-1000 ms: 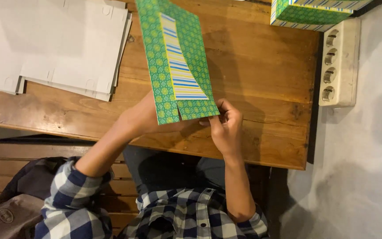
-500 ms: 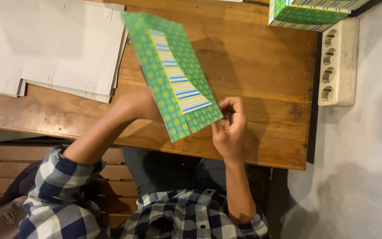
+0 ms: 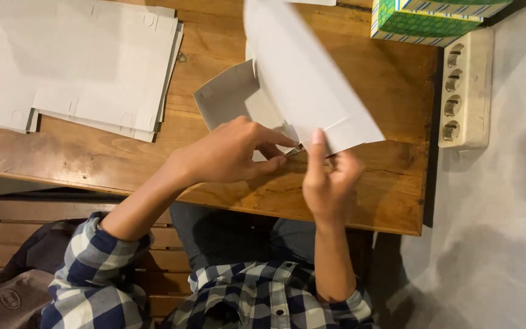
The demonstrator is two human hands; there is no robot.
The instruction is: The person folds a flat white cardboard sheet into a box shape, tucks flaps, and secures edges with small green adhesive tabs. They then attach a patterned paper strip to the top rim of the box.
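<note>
We see a matt white cardboard sheet (image 3: 312, 79) over a table (image 3: 391, 183) of varnished, slightly glossy wood. The stack (image 3: 74, 61) is matt grey-white card, and the power strip (image 3: 465, 88) is smooth cream plastic. The shirt (image 3: 98, 274) is soft checked cloth.

The folded card sheet (image 3: 312, 79) at the upper middle of the frame shows plain white on the side facing up. The stack of flat sheets (image 3: 74, 61) at the upper left is white too. The bench (image 3: 391, 176) is warm reddish-brown wood with darker grain. At the upper right, a box (image 3: 427, 18) is green with a fine dotted pattern and blue, white and yellow stripes. The power strip (image 3: 465, 88) at the right is cream. The shirt sleeve (image 3: 92, 274) at the lower left is checked navy and white.
</note>
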